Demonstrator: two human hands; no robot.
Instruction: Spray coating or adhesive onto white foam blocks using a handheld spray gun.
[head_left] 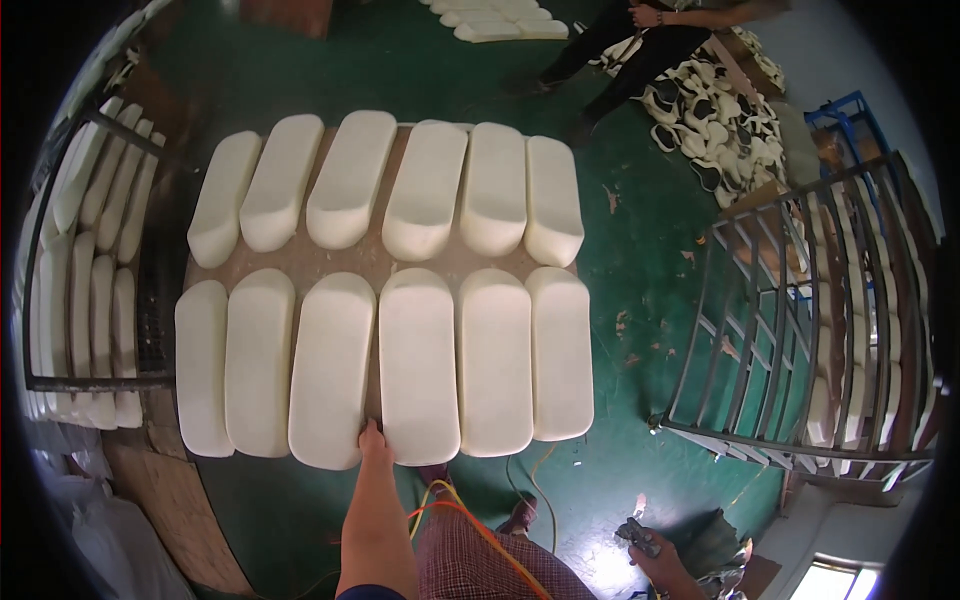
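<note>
Far left: metal rack (90, 380) stacked with white foam pads, partly lost in the dark bent rim.

Centre: brown board (375, 255) bearing twelve white foam cushions in two rows of six; board surface mostly covered, showing only between the rows.

Near row, third cushion (330, 370) from the left: left hand (374, 440) rests at its near right corner, at the gap to the fourth cushion (418, 365). Fingers tucked under or between the pads; their spread cannot be told.

Lower right: right hand (650, 548) closed on a small dark tool (633, 533), its kind unclear; orange and yellow hoses (470, 515) cross the lap.

Top right: another person, cut off at the waist, beside a heap of dark and pale cut pieces (715, 120).

Far right: wire cage (800, 330), contents indistinct.
</note>
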